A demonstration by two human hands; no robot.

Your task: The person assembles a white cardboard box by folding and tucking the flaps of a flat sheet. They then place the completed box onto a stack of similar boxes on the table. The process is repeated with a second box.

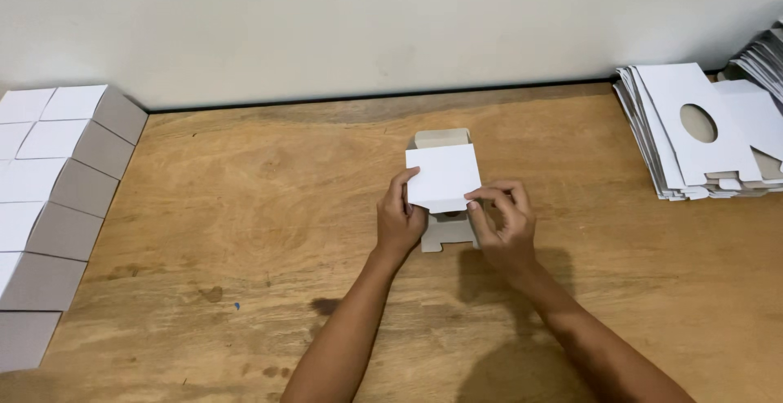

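A small white cardboard box, partly folded, sits at the centre of the frame, just above the middle of the wooden worktop. Its white face is turned up toward the camera, a grey-brown inner flap shows along its upper edge, and another grey flap with a notched end sticks out below it, between the two hands.

The left hand is at the box's lower left corner, its grip closed on the box with the thumb lying up along the left edge of the white face and the fingers tucked behind. The right hand is at the lower right corner, its grip pinching the bottom edge of the white panel between thumb and curled fingertips. Both forearms run down to the bottom edge of the frame.

At the right of the frame, well apart from the hands, lies a stack of flat white box blanks, the top one with an oval cut-out. Along the left edge, finished boxes with white tops and grey sides stand in close rows. A pale wall fills the upper part of the frame behind the worktop.
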